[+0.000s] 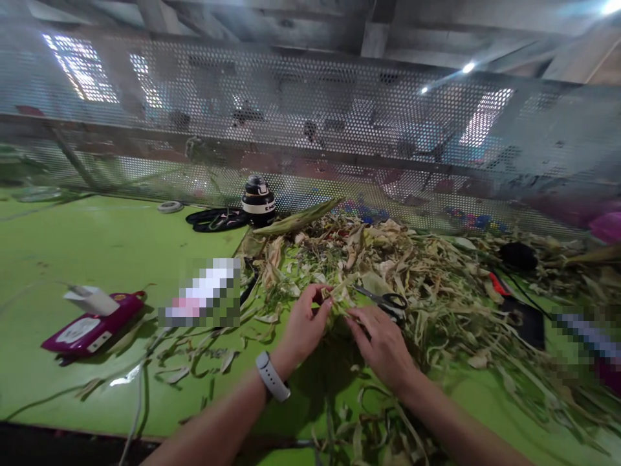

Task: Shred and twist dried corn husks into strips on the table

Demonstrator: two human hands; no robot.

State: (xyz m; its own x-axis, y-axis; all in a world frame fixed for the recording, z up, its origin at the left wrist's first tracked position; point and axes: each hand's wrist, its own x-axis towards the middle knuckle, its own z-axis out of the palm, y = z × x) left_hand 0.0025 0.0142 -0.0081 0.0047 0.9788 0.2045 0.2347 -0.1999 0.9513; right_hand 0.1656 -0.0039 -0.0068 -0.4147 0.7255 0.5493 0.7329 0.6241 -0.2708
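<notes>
My left hand [308, 320], with a light watch band on its wrist, pinches a pale strip of dried corn husk [342, 294] between thumb and fingers. From the other side, my right hand [381, 340] closes its thumb and fingertips on the same pale husk, low over the green table. Just behind my right hand lie black-handled scissors [392, 301], resting on the scraps with nobody holding them. A broad heap of dry husk strips [446, 304] spreads behind and to the right of both hands. The exact grip is partly hidden by my fingers.
A purple power strip [92, 327] with a white charger [91, 300] stands at left, its cable crossing the green table [194, 388]. A blurred-out phone-like object [206, 291] lies nearer. Behind are a black jar [259, 202], a tape roll [169, 207] and a perforated metal screen [310, 110].
</notes>
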